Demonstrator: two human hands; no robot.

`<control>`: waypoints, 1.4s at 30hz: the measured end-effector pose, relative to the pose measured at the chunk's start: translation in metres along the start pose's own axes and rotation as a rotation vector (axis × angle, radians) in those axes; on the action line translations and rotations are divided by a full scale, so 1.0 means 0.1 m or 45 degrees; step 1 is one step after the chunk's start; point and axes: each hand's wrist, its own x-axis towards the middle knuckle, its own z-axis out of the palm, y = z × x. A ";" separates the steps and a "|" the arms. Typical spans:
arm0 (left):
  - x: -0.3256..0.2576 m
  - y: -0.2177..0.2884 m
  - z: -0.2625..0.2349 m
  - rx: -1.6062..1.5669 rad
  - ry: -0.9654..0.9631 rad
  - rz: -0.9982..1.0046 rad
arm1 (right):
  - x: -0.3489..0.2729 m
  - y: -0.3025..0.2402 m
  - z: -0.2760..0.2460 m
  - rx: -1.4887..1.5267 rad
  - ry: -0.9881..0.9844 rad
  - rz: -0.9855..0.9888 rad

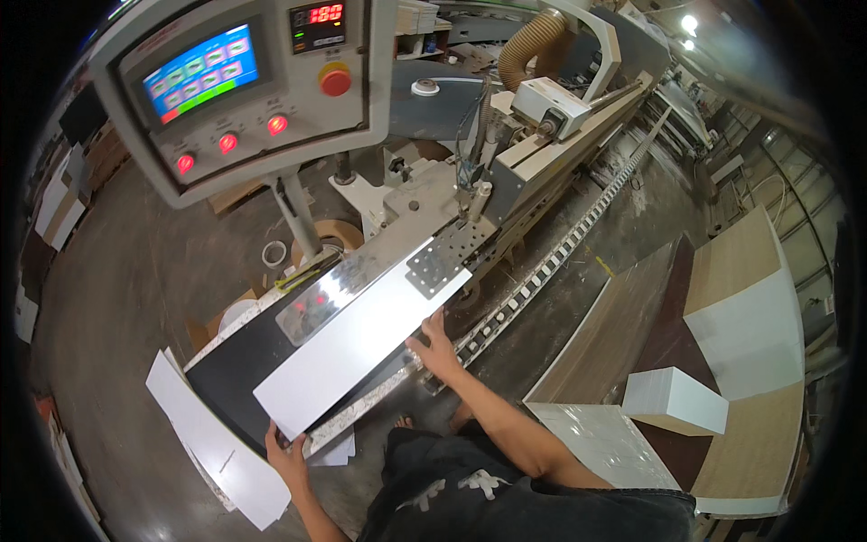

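**White panel held at the infeed of the edge machine**

Closest in, the person's dark clothing fills the lower edge, and both bare forearms reach up from it. The left hand grips the near end of a long white panel, fingers curled over its corner. The right hand lies flat and open against the panel's right long edge, about midway along, pressing rather than clasping. The panel rests on the machine's black infeed table and points away and to the right, its far end touching a perforated metal plate.

On the floor, down to the left, lie loose white offcut sheets, partly under the table. To the person's right stands a stack of boards, white and wood-toned, with a small white block on top of the nearer pile.

Just beyond the panel runs a toothed feed track, stretching diagonally away along the machine body. A roll of edging tape sits low behind the table.

Above and to the left hangs the grey control box on its post, with a lit blue and green screen, three red lamps glowing beneath it, a red digital readout and a round red push button. Farthest off, a ribbed tan extraction hose curves over the machine, and ceiling lights shine at the top right.
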 end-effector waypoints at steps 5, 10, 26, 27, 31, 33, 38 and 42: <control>-0.05 -0.05 0.16 0.225 0.073 0.014 | -0.01 0.27 -0.11 -0.048 -0.008 -0.257; -0.12 0.27 0.50 0.311 0.032 0.222 | 0.20 0.25 -0.53 -0.064 -0.027 -0.317; 0.20 0.89 2.05 0.675 0.037 0.742 | 1.24 0.49 -2.41 -0.187 -0.179 -0.028; 0.17 0.99 2.19 0.715 0.048 0.744 | 1.23 0.36 -2.67 -0.162 -0.177 0.015; 0.12 1.04 2.58 0.858 0.115 0.764 | 1.02 0.35 -3.46 0.265 0.130 -0.042; -0.12 1.47 2.91 1.115 0.305 0.848 | 0.77 0.41 -4.01 0.291 0.278 0.006; -0.25 1.33 3.65 0.459 0.027 0.391 | 0.48 0.67 -5.22 0.473 0.566 0.104; -0.62 1.83 4.57 -0.163 -0.340 0.050 | 0.77 1.28 -5.82 0.631 0.800 0.010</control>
